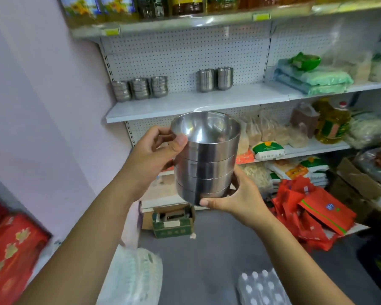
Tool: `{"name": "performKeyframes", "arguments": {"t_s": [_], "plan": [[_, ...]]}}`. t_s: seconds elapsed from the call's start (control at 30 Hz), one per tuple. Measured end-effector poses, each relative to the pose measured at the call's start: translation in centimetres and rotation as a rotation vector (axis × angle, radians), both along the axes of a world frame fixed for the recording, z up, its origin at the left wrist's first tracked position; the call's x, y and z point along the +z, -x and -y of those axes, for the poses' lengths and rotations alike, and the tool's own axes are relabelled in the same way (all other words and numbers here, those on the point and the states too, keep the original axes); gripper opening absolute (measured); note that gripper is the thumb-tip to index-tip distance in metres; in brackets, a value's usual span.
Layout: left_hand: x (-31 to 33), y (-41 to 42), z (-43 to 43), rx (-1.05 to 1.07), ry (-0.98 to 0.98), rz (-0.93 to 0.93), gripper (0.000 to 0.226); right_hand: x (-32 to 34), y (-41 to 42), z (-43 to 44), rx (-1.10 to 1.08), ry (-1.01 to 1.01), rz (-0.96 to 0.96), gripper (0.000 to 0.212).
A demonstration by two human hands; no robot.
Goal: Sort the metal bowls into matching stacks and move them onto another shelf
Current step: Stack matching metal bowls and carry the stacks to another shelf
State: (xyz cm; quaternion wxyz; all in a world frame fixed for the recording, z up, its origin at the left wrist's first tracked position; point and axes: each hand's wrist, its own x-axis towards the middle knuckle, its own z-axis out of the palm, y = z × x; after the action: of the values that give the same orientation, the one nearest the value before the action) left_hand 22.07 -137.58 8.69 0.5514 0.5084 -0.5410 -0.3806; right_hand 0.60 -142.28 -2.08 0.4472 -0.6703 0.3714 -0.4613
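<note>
Steel bowl stack point(207, 159), four nested, held in the air in front of the white shelf point(185, 108).
Left hand point(154, 155) grips the top rim with the thumb on the outer wall; right hand point(235, 199) cups the base. Judgement: keep the base supported and the stack upright so the bowls don't slip. Its straight walls seem to match the two taller stacks point(215, 80), not the three rounded stacks point(140, 88); set it beside those.

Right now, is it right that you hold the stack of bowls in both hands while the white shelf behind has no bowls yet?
Not quite. The head view shows the white shelf already carrying bowls: three stacks at its left end, two stacks near the middle. The left hand and right hand do hold the stack of bowls.
</note>
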Motion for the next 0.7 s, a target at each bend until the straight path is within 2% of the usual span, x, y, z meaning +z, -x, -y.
{"name": "performKeyframes", "arguments": {"t_s": [0.4, 0.57, 0.7], "plan": [[-1.3, -2.6, 20.7, -0.090, 0.059, 0.130, 0.068, -2.2, -2.4, 17.3, -0.168, -0.027, 0.023, 0.090], [-0.5, -1.8, 30.3, -0.151, 0.115, 0.187, 0.048, -1.9, -1.7, 27.1, -0.206, 0.005, 0.041, 0.095], [0.0, -0.4, 37.7, -0.101, 0.221, 0.198, 0.035, -1.1, -0.7, 34.1, -0.225, 0.017, 0.038, 0.087]]}}
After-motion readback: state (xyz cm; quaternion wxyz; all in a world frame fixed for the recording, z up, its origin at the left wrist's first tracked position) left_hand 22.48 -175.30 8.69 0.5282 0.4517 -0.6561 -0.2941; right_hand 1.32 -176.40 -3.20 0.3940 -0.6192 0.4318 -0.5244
